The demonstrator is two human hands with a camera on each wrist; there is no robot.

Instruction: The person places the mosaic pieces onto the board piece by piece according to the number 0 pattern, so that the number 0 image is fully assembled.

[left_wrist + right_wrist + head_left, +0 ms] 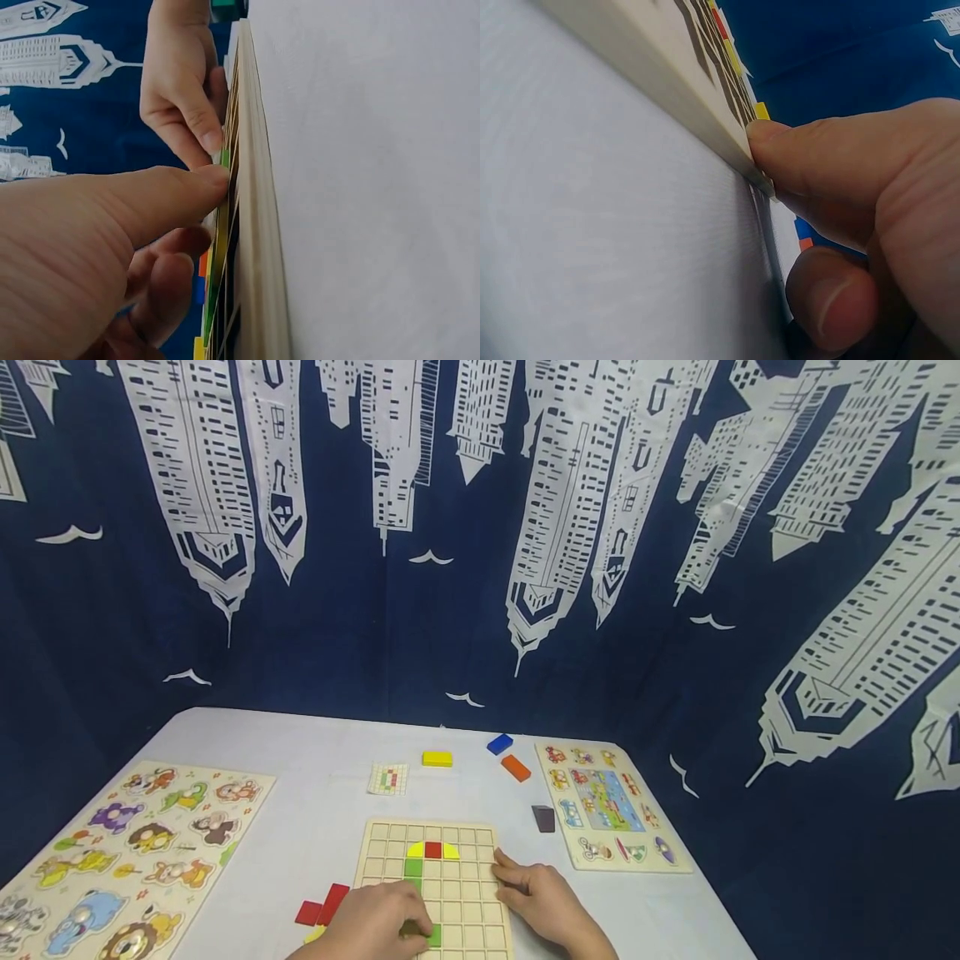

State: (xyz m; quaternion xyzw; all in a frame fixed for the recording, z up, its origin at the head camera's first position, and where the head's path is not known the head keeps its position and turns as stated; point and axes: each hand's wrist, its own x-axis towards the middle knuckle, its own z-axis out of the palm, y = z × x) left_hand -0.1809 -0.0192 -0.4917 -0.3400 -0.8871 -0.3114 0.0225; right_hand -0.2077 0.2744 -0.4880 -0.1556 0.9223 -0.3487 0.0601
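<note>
The left grip [378, 920] is bending over the grid board [473, 912]; whether it is pinching a tile, I cannot tell. Just beside its fingertips, toward three o'clock, the lower green tile [435, 935] is lying, while the green column [413, 867] is running toward twelve. The right grip [542, 900], farther away, is touching the board's three-o'clock edge with spread fingers.

Grid board [472, 893] between left puzzle board [146, 893] and right puzzle board [600, 802].
My right hand [543, 902] at right edge; card [387, 779] behind.
</note>
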